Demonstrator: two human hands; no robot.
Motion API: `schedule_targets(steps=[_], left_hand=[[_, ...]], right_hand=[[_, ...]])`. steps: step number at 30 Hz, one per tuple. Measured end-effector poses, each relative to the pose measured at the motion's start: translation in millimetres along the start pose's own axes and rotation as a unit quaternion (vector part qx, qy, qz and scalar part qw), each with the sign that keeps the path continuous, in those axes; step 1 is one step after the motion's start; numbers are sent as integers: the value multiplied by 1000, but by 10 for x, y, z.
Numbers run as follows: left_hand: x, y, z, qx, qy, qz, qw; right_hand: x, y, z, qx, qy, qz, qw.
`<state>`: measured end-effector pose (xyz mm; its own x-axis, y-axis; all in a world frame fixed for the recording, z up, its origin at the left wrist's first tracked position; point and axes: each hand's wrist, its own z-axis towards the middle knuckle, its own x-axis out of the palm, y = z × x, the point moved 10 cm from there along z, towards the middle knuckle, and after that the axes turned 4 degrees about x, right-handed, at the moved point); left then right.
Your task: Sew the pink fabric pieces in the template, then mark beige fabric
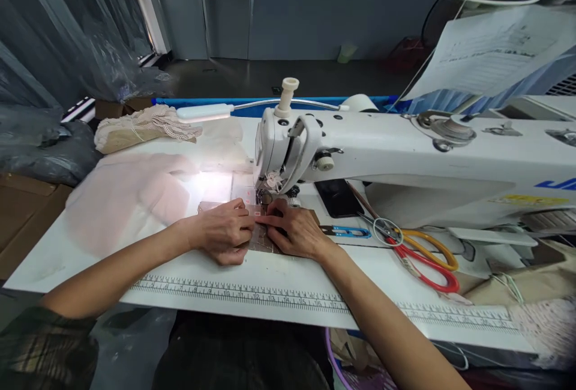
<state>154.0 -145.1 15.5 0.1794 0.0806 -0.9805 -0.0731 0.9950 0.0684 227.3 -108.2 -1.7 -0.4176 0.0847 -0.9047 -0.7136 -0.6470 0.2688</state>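
Note:
Under the needle area of a white sewing machine [288, 150], both hands work close together. My left hand [227, 231] is closed, its curled fingers pinching the edge of a thin, sheer pinkish fabric [207, 205]. My right hand [294, 229] lies low just right of the presser foot, fingers apart, with the index finger stretched toward the left fingertips. Those fingertips touch the work; exactly what lies beneath them is hidden. A larger spread of pale pink sheer cloth [130, 198] covers the table on the left. A lamp [204, 113] lights the sewing spot.
Right of my right hand lie blue thread snips [348, 231], a dark phone [339, 198] and scissors with red and orange handles [432, 264]. A bundle of lace trim [144, 128] sits at the back left. A printed ruler [243, 294] runs along the front edge.

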Motion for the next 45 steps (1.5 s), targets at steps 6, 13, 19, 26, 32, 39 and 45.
schedule_targets(steps=[6, 13, 19, 26, 32, 39, 45], left_hand=[[13, 43, -54, -23, -17, -20, 999], [57, 64, -74, -45, -1, -6, 999], [108, 129, -81, -70, 8, -5, 997], [126, 190, -112, -87, 7, 11, 996], [141, 262, -135, -103, -3, -2, 995], [165, 364, -160, -122, -8, -37, 992], [186, 455, -159, -143, 6, -37, 989]], right_hand=[[48, -38, 1, 26, 31, -19, 999], [113, -83, 10, 58, 54, -57, 995], [139, -101, 34, 86, 69, -97, 989], [127, -98, 29, 99, 71, -110, 986], [146, -96, 42, 113, 84, -136, 981], [118, -103, 24, 113, 67, -96, 987], [57, -62, 15, 81, 27, -71, 994]])
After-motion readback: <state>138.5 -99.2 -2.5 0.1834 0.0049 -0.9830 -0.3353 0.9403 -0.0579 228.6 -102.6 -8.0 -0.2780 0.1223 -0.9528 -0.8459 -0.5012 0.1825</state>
